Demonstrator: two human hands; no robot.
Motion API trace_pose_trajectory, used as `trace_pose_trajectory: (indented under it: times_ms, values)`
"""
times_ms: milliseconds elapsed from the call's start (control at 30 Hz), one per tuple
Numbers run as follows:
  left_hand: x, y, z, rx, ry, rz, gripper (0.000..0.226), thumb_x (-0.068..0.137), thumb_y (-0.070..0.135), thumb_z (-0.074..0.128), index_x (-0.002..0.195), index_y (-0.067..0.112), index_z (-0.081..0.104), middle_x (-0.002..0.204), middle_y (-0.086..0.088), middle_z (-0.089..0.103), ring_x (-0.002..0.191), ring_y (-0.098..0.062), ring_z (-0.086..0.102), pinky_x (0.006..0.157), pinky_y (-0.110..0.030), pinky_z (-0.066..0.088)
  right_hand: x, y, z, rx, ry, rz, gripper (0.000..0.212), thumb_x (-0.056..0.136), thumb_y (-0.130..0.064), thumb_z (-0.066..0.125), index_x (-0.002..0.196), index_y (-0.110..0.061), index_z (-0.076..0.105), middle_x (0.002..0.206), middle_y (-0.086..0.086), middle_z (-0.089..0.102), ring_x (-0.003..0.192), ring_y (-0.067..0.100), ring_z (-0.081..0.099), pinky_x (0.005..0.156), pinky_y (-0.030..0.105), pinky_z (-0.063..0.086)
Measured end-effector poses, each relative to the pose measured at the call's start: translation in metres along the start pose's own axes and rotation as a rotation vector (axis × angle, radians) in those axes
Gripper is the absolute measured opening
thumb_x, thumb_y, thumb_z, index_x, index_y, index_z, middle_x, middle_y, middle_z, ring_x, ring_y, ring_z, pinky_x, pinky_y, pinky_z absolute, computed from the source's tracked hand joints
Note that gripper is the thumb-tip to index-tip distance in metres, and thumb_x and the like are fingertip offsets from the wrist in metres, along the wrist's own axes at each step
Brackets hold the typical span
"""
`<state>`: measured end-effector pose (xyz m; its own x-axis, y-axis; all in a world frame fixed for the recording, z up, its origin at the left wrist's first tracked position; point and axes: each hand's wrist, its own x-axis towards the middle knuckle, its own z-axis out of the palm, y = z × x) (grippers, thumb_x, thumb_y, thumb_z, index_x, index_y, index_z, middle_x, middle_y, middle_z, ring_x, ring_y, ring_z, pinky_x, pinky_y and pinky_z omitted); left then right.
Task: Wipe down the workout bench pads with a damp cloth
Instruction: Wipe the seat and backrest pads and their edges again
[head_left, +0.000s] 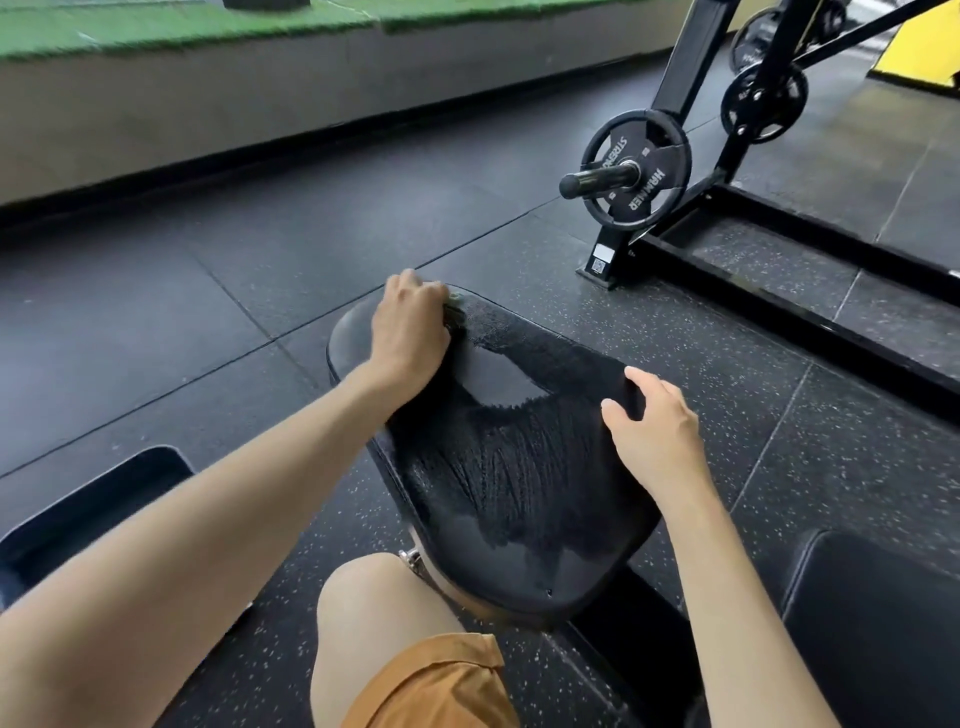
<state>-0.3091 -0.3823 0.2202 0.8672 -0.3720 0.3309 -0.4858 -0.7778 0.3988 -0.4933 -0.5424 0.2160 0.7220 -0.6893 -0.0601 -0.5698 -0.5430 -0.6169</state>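
Your left hand (410, 332) is curled around the cloth (456, 307) at the pad's far left corner, and only a green scrap of it shows. Flatten it and pull overlapping strokes across the pad (519, 483), because a dry patch sits mid-pad among the wet streaks. Your right hand (655, 434) rests loose-fingered on the pad's right edge, holding nothing. Brace there.

The bench pad (498, 499) is black, smooth, vinyl-like upholstery, dull where it is dry and shiny along the wet streaks. The cloth (455, 304) bunched in my left hand (410, 327) looks soft and greenish. The floor (753, 374) is matt, speckled rubber tile. The weight plate (636, 169) is matt black, and its peg (597, 177) is glossy metal. My shorts (441, 686) are plain orange cloth.
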Motion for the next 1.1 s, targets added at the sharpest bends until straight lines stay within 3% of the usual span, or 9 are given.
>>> trace_pose_trajectory:
  times_ms: [167,233,367,433,500,567,767,967,1100]
  values:
    - [-0.075,0.041,-0.002,-0.201,-0.288,0.604,0.058,0.065,-0.014,0.042,0.11,0.012,0.068,0.092,-0.008,0.05,0.095,-0.027,0.046,0.075,-0.036,0.043,-0.002,0.001,0.001,0.0,-0.005,-0.007,0.051,0.095,-0.032,0.05,0.144,-0.024,0.039,0.148,0.004,0.036,0.132,0.031,0.034,0.108,0.047,0.032]
    - [-0.058,0.027,-0.006,-0.128,-0.262,0.563,0.055,0.068,-0.014,0.042,0.11,0.012,0.067,0.094,-0.008,0.05,0.097,-0.028,0.046,0.077,-0.038,0.045,-0.002,0.002,0.002,0.009,-0.005,-0.008,0.051,0.095,-0.032,0.05,0.145,-0.025,0.039,0.15,0.004,0.035,0.134,0.03,0.033,0.109,0.046,0.031]
    - [-0.013,0.016,0.003,-0.081,-0.084,0.139,0.051,0.074,-0.015,0.043,0.107,0.013,0.069,0.101,-0.01,0.054,0.106,-0.032,0.048,0.085,-0.045,0.047,-0.003,0.003,0.004,-0.039,0.054,-0.011,0.05,0.093,-0.034,0.054,0.142,-0.024,0.045,0.152,0.009,0.029,0.14,0.029,0.019,0.115,0.045,0.021]
    - [-0.037,0.042,0.005,-0.118,-0.178,0.288,0.055,0.071,-0.014,0.042,0.108,0.015,0.069,0.1,-0.008,0.053,0.102,-0.029,0.048,0.084,-0.041,0.047,-0.002,0.0,0.004,-0.104,0.131,-0.052,0.043,0.092,-0.032,0.057,0.134,-0.022,0.055,0.149,0.009,0.031,0.137,0.03,0.022,0.115,0.042,0.017]
    - [-0.08,0.059,0.005,-0.184,-0.308,0.62,0.058,0.066,-0.012,0.04,0.111,0.013,0.067,0.094,-0.008,0.049,0.093,-0.027,0.046,0.077,-0.036,0.044,-0.004,-0.004,0.006,-0.132,0.161,-0.099,0.035,0.091,-0.028,0.058,0.126,-0.022,0.062,0.146,0.006,0.037,0.135,0.028,0.028,0.115,0.041,0.014]
    - [-0.084,0.045,-0.004,-0.178,-0.349,0.726,0.059,0.064,-0.01,0.04,0.114,0.009,0.064,0.093,-0.008,0.047,0.092,-0.026,0.044,0.076,-0.035,0.042,-0.006,-0.007,0.007,-0.11,0.147,-0.135,0.032,0.092,-0.023,0.057,0.123,-0.02,0.064,0.145,0.004,0.04,0.134,0.027,0.03,0.114,0.041,0.016]
    - [-0.017,-0.009,-0.01,-0.017,-0.059,0.094,0.043,0.076,-0.015,0.043,0.109,0.002,0.064,0.102,-0.014,0.053,0.107,-0.034,0.048,0.083,-0.039,0.041,-0.016,-0.004,0.001,-0.036,0.055,-0.232,0.033,0.093,-0.022,0.057,0.126,-0.019,0.062,0.146,0.003,0.043,0.135,0.023,0.032,0.113,0.039,0.023]
    - [-0.082,-0.011,-0.026,-0.136,-0.277,0.585,0.054,0.063,-0.012,0.037,0.106,0.004,0.066,0.089,-0.012,0.051,0.09,-0.023,0.044,0.075,-0.034,0.041,-0.023,-0.015,0.01,-0.086,-0.043,-0.315,0.038,0.092,-0.028,0.059,0.129,-0.02,0.059,0.149,0.005,0.04,0.139,0.022,0.028,0.116,0.042,0.02]
    - [-0.029,-0.053,-0.028,-0.001,-0.065,0.11,0.043,0.075,-0.016,0.044,0.107,0.001,0.066,0.099,-0.02,0.054,0.099,-0.037,0.051,0.082,-0.042,0.044,-0.025,-0.014,0.012,-0.133,-0.06,-0.334,0.041,0.093,-0.029,0.058,0.132,-0.02,0.056,0.149,0.005,0.039,0.139,0.022,0.027,0.116,0.043,0.018]
